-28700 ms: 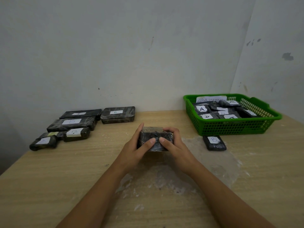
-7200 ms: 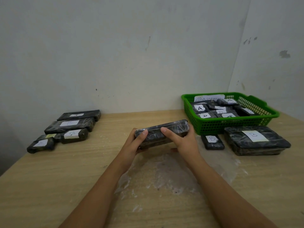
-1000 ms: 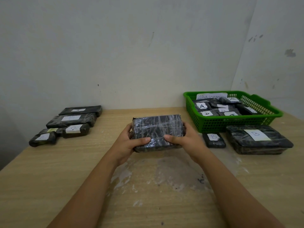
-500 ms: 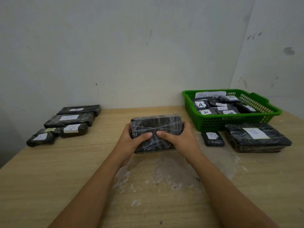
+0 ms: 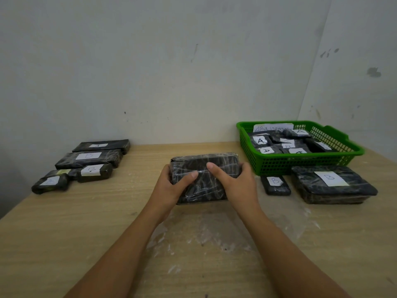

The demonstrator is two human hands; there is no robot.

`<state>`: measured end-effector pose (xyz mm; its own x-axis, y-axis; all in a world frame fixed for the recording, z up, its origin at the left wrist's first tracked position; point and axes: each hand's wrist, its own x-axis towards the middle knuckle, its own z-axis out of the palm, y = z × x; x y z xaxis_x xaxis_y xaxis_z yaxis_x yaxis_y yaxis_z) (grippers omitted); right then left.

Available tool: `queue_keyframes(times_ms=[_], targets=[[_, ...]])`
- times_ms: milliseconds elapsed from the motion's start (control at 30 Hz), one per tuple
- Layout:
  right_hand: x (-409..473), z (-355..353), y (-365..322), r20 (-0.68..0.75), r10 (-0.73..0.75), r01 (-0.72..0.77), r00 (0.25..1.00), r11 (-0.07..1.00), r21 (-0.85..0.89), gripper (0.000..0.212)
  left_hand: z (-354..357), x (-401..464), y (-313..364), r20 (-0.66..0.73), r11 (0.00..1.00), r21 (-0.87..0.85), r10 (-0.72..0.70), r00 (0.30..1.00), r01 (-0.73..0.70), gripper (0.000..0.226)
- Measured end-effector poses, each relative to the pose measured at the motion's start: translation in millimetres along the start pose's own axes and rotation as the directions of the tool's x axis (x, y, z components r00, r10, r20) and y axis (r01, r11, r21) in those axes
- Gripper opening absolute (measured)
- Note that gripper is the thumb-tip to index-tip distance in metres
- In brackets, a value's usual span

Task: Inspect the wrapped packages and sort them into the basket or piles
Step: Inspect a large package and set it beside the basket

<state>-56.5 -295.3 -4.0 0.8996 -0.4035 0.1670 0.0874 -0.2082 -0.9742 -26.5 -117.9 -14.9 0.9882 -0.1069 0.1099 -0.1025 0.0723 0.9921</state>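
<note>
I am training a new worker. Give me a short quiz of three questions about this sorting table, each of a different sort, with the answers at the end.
1. True or false: both hands grip the same wrapped package.
2. Multiple choice: the small package marked B lies
a) inside the green basket
b) on the table in front of the basket
c) in the pile at the left
3. Fill in: the white label on the large package at the right of the small one reads ___.

Key
1. True: the left hand and the right hand each hold one end.
2. b
3. B
</note>
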Motion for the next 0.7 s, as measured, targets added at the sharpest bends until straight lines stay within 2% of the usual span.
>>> queue_keyframes(times_ms=[133, 433, 600, 700], targets=[[-2.7, 3.0, 0.7, -0.037, -0.012, 0.012, 0.999, 1.0, 0.008, 0.069, 0.0, 2.3, 2.6, -0.05, 0.999, -0.02, -0.035, 0.998, 0.034, 0.037], [1.4, 6.5, 8.2, -0.036, 0.008, -0.009, 0.999, 1.0, -0.007, 0.086, -2.0, 4.5, 3.4, -0.043, 0.999, -0.008, -0.032, 0.999, 0.032, 0.044], [1.5, 3.7, 2.7, -0.004, -0.023, 0.023, 1.0, 0.999, 0.027, 0.072, -3.7, 4.8, 4.4, -0.023, 0.999, -0.012, -0.042, 0.999, 0.041, 0.043], [2.6, 4.0, 4.5, -0.02, -0.022, 0.024, 1.0, 0.998, 0.061, 0.074, -4.3, 4.6, 4.7, -0.013, 0.999, -0.021, -0.042, 0.999, 0.042, 0.042]])
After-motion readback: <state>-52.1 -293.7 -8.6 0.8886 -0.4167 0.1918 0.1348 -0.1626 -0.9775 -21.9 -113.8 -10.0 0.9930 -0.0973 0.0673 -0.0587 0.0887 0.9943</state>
